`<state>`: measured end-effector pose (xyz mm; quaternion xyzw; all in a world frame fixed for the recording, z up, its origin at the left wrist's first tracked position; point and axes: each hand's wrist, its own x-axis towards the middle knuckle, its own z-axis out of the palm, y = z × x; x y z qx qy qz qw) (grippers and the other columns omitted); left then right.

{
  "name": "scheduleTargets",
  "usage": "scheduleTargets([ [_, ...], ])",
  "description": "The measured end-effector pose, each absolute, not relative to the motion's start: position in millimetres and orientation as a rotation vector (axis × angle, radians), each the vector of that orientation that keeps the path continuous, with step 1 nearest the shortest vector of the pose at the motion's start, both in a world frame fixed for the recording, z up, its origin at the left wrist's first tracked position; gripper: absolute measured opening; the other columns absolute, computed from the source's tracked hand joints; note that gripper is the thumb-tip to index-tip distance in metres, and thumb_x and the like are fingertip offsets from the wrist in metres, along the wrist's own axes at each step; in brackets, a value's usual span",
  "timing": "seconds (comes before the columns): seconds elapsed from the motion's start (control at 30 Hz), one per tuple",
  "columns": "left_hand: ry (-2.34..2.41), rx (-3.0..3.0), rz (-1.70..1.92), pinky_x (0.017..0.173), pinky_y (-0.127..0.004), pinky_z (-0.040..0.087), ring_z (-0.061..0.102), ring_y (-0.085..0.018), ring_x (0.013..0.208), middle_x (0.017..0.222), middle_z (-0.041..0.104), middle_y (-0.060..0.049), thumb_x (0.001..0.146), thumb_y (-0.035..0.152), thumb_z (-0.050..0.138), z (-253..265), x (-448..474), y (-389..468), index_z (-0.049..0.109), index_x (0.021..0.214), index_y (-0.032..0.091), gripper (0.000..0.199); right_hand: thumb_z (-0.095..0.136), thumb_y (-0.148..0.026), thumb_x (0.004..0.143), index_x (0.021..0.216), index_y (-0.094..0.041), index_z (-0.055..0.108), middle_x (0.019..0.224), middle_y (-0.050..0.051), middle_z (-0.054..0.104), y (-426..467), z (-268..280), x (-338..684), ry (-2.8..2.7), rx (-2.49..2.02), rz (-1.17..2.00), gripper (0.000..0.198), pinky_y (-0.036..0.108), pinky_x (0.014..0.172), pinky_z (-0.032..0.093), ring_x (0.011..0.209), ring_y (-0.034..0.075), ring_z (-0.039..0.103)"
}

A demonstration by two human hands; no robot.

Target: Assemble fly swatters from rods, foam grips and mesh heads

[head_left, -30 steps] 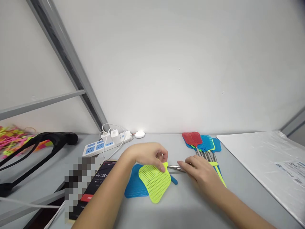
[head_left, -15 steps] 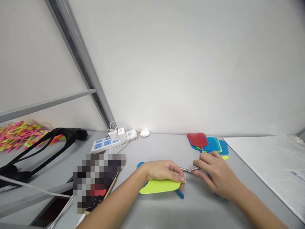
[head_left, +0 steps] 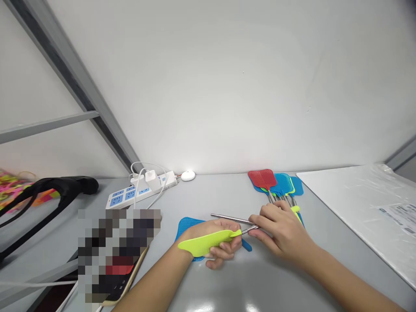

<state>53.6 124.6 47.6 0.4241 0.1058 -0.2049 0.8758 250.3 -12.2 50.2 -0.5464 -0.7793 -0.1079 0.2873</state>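
My left hand (head_left: 224,249) is closed around the neck of a yellow-green fly swatter head (head_left: 206,242), palm turned partly up. From this neck a short metal shaft (head_left: 249,229) runs to my right hand (head_left: 282,229), whose thumb and fingers pinch it. A second thin metal rod (head_left: 229,217) points left from the right fingertips; where it joins is hidden. A yellow-green handle end (head_left: 295,209) shows behind the right hand. Beneath my left hand lies a blue fly swatter head (head_left: 186,224), with a blue handle end (head_left: 247,245) nearby.
Several fly swatters, a red one (head_left: 263,178) on top, are stacked beyond my right hand. A white wrapped sheet (head_left: 351,195) lies at right. A power strip (head_left: 121,197), a white rounded device (head_left: 187,175), a phone (head_left: 125,286) and a black strap-like object (head_left: 65,190) are at left.
The view has shifted to the right. My left hand has rolled over, bringing the yellow-green head up onto its palm side. The second metal rod and more of the blue head now show.
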Motion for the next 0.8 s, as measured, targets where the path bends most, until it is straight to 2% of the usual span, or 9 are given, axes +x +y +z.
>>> scheduleTargets([
  [0.23, 0.161, 0.755, -0.501, 0.030, -0.027, 0.038, 0.029, -0.010, 0.040, 0.061, 0.036, 0.004, 0.084, 0.043, 0.055, 37, 58, 132, 0.057, 0.071, 0.018, 0.029, 0.048, -0.035, 0.099, 0.096, -0.020, 0.065, 0.073, -0.001, 0.054, -11, 48, 250, -2.023, -1.468, -0.300, 0.023, 0.034, 0.074, 0.026, 0.066, 0.014, 0.044],
  [0.4, 0.134, 0.727, -0.537, 0.030, -0.028, 0.038, 0.029, -0.010, 0.038, 0.060, 0.037, 0.004, 0.084, 0.045, 0.055, 33, 61, 134, 0.054, 0.070, 0.018, 0.030, 0.049, -0.037, 0.099, 0.099, -0.021, 0.066, 0.073, 0.000, 0.055, -12, 48, 250, -2.024, -1.462, -0.338, 0.023, 0.036, 0.077, 0.027, 0.066, 0.014, 0.045],
  [0.63, 0.114, 0.696, -0.545, 0.029, -0.025, 0.037, 0.029, -0.009, 0.039, 0.063, 0.037, 0.004, 0.087, 0.049, 0.051, 29, 60, 133, 0.053, 0.073, 0.019, 0.033, 0.054, -0.036, 0.097, 0.098, -0.023, 0.067, 0.070, -0.002, 0.055, -15, 55, 248, -1.993, -1.465, -0.572, 0.019, 0.037, 0.081, 0.029, 0.064, 0.013, 0.045],
  [0.8, 0.118, 0.693, -0.531, 0.029, -0.026, 0.040, 0.030, -0.009, 0.039, 0.065, 0.036, 0.004, 0.083, 0.053, 0.059, 31, 61, 131, 0.050, 0.070, 0.019, 0.037, 0.061, -0.033, 0.094, 0.093, -0.025, 0.068, 0.069, -0.003, 0.058, -16, 57, 247, -1.891, -1.416, -0.722, 0.010, 0.038, 0.084, 0.028, 0.065, 0.012, 0.049],
])
